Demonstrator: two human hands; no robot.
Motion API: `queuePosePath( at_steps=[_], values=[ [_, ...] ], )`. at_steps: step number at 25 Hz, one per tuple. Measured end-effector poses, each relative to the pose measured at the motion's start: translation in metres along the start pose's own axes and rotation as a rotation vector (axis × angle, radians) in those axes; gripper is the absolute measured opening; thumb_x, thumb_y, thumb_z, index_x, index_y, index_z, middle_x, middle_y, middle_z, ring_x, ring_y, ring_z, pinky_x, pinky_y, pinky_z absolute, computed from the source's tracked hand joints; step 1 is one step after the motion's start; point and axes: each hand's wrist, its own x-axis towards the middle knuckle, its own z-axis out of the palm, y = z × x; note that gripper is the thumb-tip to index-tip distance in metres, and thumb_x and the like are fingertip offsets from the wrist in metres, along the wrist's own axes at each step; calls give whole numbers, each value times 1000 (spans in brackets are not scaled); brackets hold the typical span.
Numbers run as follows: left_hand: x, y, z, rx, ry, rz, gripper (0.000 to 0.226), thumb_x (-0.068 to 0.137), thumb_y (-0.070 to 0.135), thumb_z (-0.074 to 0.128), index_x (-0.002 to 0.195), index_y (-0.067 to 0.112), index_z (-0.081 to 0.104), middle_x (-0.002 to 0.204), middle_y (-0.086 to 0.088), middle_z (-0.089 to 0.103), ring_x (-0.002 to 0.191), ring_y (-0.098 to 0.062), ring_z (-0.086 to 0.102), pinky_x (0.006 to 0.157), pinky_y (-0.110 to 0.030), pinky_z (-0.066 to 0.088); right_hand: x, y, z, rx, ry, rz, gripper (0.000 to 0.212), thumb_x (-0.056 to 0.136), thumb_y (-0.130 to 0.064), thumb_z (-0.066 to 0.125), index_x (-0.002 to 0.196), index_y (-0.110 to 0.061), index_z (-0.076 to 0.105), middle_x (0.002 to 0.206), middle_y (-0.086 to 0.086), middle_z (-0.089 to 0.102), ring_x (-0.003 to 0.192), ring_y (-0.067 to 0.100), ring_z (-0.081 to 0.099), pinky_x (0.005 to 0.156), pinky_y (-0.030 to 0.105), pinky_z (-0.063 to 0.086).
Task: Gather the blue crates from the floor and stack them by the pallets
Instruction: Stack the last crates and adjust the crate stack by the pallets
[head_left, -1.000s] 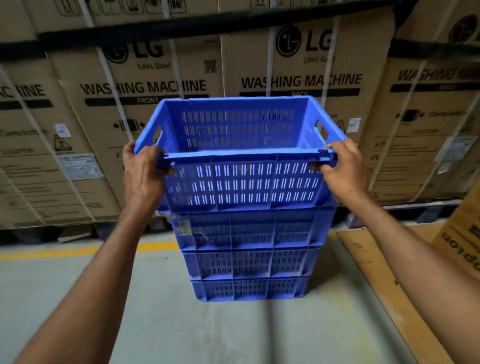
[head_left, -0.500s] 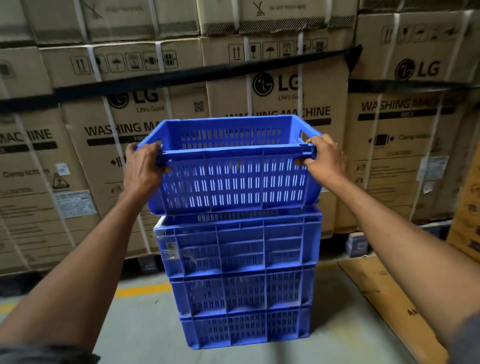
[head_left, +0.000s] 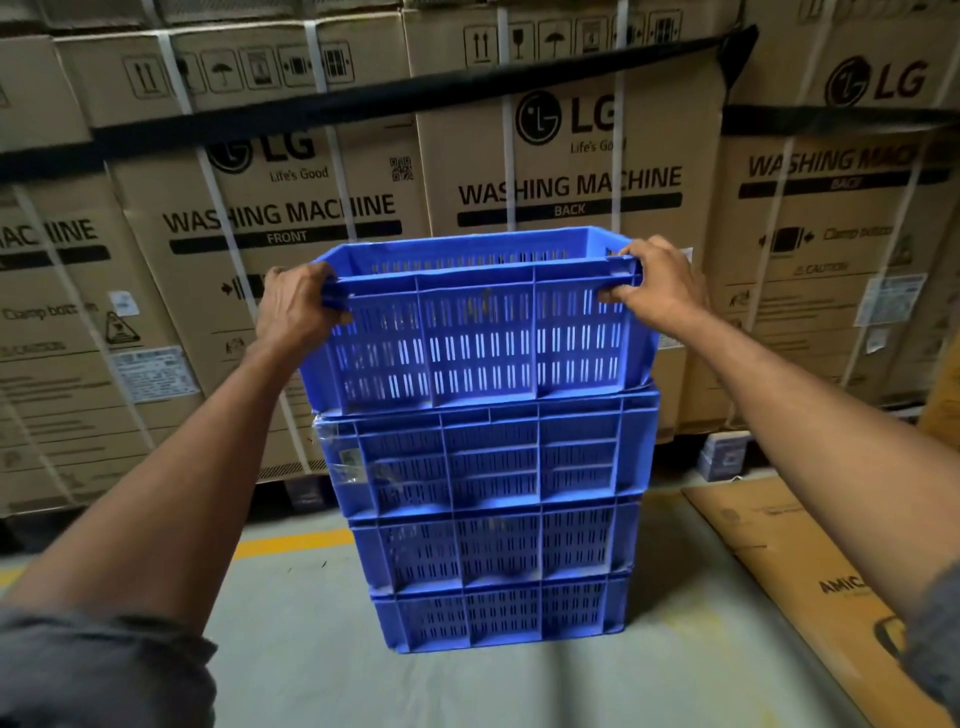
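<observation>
Our left hand (head_left: 296, 306) and right hand (head_left: 657, 291), fingers curled on the slotted blue plastic crate (head_left: 478, 332), should square it, seemingly skewed, before releasing.

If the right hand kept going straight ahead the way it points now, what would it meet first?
Most likely the washing machine carton behind the top crate; the right hand grips that crate's rim, and depth to the carton is unclear.

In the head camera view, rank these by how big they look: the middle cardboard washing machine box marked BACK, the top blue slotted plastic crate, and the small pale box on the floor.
1. Middle cardboard box marked BACK
2. Top blue slotted plastic crate, though it is nearer the camera
3. Small pale box on the floor
</observation>
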Motion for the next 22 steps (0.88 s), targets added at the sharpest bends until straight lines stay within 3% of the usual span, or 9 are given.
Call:
queuePosePath(
  at_steps=[3,5,7,9,11,14,22],
  values=[
    [4,-4,-5,24,-60,-34,44,78,31,84,115,16,64,107,-11,71,105,-36,61,88,-46,52,0,-2,-3,-32,-36,15,50,79,-40,80,118,-21,57,112,-1,52,99,16,51,77,34,39],
    [3,-1,-6,125,-92,-28,50,79,38,82,120,18,61,113,-12,69,112,-39,56,91,-48,46,-3,-5,-4,-176,-61,42,63,76,-44,81,127,-20,54,123,5,53,115,25,50,91,42,43],
    [-4,7,-2,221,-81,82,63,77,51,79,125,18,56,119,-13,65,117,-37,53,100,-51,37,-10,-14,3,-352,-9,-17,76,70,-47,84,132,-19,51,135,9,48,136,32,34,112,53,27],
    [-11,21,7,220,-56,190,75,76,64,73,131,20,49,122,-12,61,120,-36,52,108,-54,30,-17,-28,14,-382,19,-174,83,67,-53,84,135,-21,48,138,7,47,137,30,32,118,54,20],
    [-12,33,17,177,-16,201,66,81,61,69,129,21,48,118,-11,59,115,-35,52,107,-53,30,-16,-44,26,-369,-17,-288,84,69,-53,84,136,-21,46,130,6,53,126,28,44,114,47,28],
    [-11,44,18,120,10,162,50,87,49,69,123,22,49,112,-10,58,107,-32,49,100,-51,33,-4,-55,26,-308,-61,-297,64,73,-37,85,124,-21,49,115,5,55,109,25,48,99,42,37],
    [-14,41,25,78,34,198,45,89,45,67,123,25,46,108,-8,53,107,-30,46,100,-49,30,-7,-45,23,-287,-48,-316,57,75,-32,82,120,-22,48,113,5,55,108,24,48,96,42,38]
  ],
)
